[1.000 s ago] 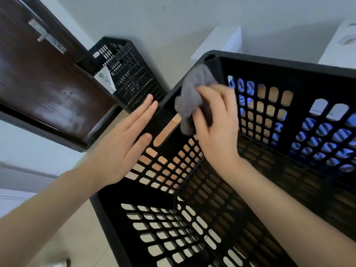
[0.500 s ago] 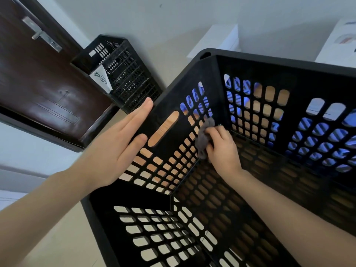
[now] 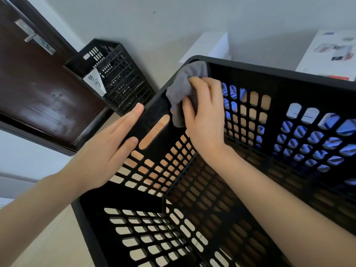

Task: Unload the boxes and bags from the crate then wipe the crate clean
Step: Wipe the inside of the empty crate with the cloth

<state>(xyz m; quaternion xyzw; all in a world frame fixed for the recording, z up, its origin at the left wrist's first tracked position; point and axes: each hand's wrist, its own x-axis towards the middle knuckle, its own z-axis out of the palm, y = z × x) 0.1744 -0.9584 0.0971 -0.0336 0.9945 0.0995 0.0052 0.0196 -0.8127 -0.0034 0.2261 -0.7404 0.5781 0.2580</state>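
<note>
A large black slotted crate (image 3: 269, 78) fills the lower right of the view, and nothing lies inside it. My right hand (image 3: 204, 116) grips a grey cloth (image 3: 183, 87) and holds it against the crate's far corner, just under the rim. My left hand (image 3: 107, 147) lies flat with straight fingers on the outside of the crate's left wall, beside the oblong handle hole (image 3: 154, 132).
A second black crate (image 3: 119, 78) with a white paper label stands against the wall by a dark wooden door (image 3: 38, 79). White boxes (image 3: 210, 45) sit beyond the crate, and another printed one (image 3: 331, 53) stands at the upper right. Pale floor lies to the left.
My right hand dipped down inside the corner with the cloth, then rose back to the rim. The left hand stayed flat on the left wall.
</note>
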